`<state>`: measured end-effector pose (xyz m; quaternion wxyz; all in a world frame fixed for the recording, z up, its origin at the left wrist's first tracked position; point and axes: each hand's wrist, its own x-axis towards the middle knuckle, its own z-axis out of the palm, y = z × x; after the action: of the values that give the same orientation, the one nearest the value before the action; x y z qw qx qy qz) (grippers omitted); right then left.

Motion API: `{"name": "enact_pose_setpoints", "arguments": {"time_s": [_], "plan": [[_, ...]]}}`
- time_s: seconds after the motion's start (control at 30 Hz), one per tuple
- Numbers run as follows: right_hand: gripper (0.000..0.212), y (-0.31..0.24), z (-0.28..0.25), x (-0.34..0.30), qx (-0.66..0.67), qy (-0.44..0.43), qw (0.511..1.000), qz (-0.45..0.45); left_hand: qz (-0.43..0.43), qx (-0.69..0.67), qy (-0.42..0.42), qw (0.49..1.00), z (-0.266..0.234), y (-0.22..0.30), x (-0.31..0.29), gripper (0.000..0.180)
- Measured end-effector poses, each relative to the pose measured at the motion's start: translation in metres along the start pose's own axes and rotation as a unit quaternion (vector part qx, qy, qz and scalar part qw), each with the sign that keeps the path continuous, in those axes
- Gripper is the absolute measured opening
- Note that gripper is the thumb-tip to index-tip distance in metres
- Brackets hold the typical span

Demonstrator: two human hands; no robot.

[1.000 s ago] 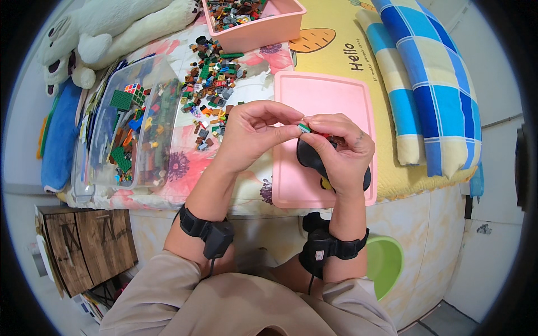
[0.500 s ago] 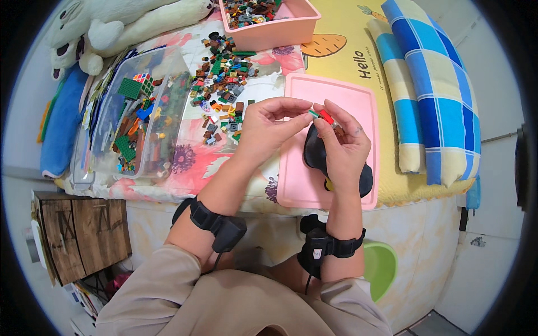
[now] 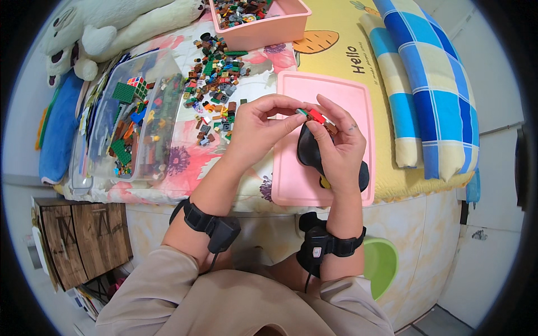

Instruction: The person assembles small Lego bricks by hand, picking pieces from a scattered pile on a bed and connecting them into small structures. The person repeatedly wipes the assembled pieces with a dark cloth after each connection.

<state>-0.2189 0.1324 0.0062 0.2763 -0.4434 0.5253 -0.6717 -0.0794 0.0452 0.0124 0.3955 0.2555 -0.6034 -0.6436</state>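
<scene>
Above a pink lid, my two hands meet over a small toy-brick piece with red, brown and white parts. My right hand is closed around it between thumb and fingers. A small green brick sits at its left end, pinched by the thumb and fingertips of my left hand. Whether the green brick is joined to the red part, I cannot tell. Beneath my right hand a smooth black object with a bit of yellow rests on the lid, partly hidden.
Loose bricks are heaped left of the lid. A pink bin of bricks stands behind. At left is a clear plastic box with bricks and a puzzle cube. Checked cushions lie at right, a white plush toy at far left.
Both hands remain together on the brick piece and have shifted slightly left in the picture along with the whole scene. More of the red and brown parts shows between my fingers.
</scene>
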Motion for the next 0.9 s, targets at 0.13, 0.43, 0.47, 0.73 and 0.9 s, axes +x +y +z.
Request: {"name": "enact_pose_setpoints", "arguments": {"time_s": [0.13,0.43,0.47,0.73,0.9], "plan": [[0.036,-0.001,-0.001,0.001,0.008,0.002,1.0,0.009,0.02,0.005,0.022,1.0,0.007,0.0,-0.005,0.016],[0.034,0.003,0.012,-0.005,0.06,0.046,0.995,-0.071,0.062,0.001,0.02,0.998,0.008,-0.007,-0.007,0.015],[0.034,0.003,0.013,-0.004,0.064,0.046,0.994,-0.079,0.056,0.012,0.036,0.998,0.009,-0.008,-0.007,0.016],[0.029,0.005,0.005,0.006,0.226,0.007,0.958,0.178,-0.073,-0.107,0.114,0.985,0.002,-0.008,0.002,0.025],[0.029,0.007,0.009,0.001,0.121,-0.01,0.978,0.168,-0.094,-0.141,0.105,0.98,0.005,-0.017,0.003,0.031]]}}
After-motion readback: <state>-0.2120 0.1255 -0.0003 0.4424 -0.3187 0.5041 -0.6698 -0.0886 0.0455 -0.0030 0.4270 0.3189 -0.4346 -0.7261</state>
